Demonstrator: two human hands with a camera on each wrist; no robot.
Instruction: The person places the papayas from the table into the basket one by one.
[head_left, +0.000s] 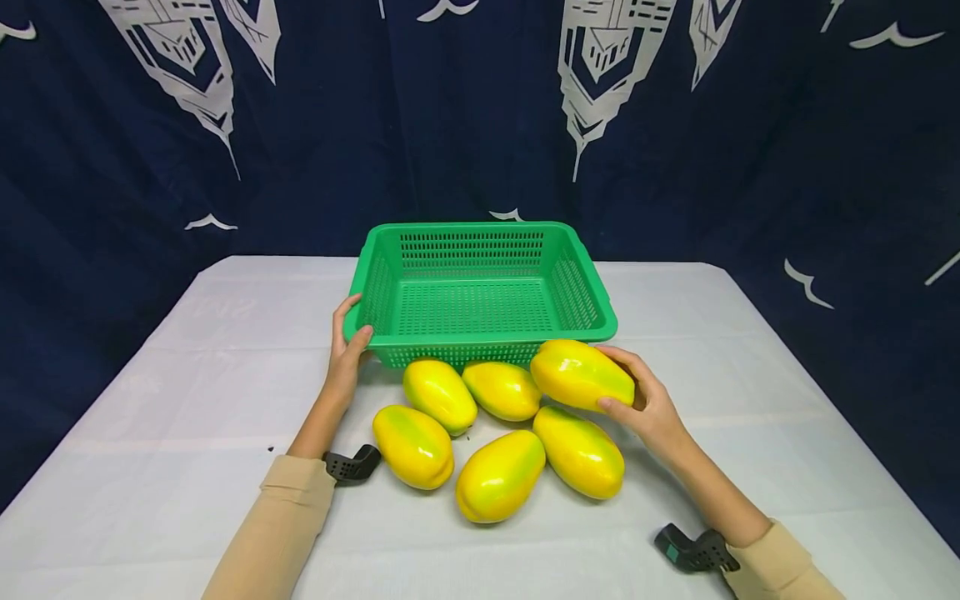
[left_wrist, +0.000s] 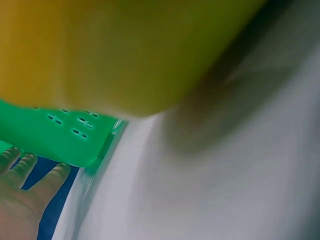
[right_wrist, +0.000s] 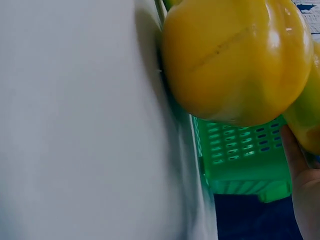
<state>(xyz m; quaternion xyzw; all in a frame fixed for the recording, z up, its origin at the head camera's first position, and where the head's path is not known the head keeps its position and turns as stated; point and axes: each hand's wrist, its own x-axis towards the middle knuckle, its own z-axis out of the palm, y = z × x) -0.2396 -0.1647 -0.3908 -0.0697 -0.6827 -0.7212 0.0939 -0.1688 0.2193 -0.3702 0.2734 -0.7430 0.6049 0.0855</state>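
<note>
A green plastic basket (head_left: 480, 339) stands toward the back of the white table, with nothing inside. My left hand (head_left: 347, 354) holds the basket at its near left corner, thumb by the rim and fingers along the outer side. In my right hand (head_left: 651, 408) is a yellow papaya (head_left: 579, 375), gripped at its right end, in front of the basket's near right corner. It overlaps the near rim in the head view. Several other papayas (head_left: 501, 477) lie on the table before the basket. One large papaya (right_wrist: 235, 60) fills much of the right wrist view, partly hiding the basket.
The white cloth-covered table (head_left: 187, 400) spreads out on both sides of the basket. Behind it hangs a dark blue curtain (head_left: 480, 125) with white drawings. Each wrist wears a black device (head_left: 697, 550).
</note>
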